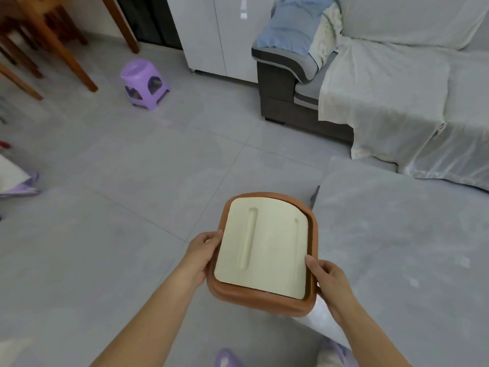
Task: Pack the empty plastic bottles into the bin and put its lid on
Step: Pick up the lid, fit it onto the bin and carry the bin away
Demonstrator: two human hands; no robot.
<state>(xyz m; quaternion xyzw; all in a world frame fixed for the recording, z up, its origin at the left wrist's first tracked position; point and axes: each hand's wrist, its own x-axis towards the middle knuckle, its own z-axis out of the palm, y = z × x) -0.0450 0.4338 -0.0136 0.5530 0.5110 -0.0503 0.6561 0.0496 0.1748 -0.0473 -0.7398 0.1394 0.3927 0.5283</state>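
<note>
We grip the lid (262, 250) w/ left hand (202, 254) & right hand (326, 279) at opposite edges, keeping it level for fitting.

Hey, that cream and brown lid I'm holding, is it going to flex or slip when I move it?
Probably stiff: the lid looks flat and unbent between the left hand and right hand. Its smooth surface might be slippery, though the raised brown rim likely helps grip.

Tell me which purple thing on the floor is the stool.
The purple stool stands far left near the wooden chair legs; the other purple things, the slippers, lie flat.
</note>
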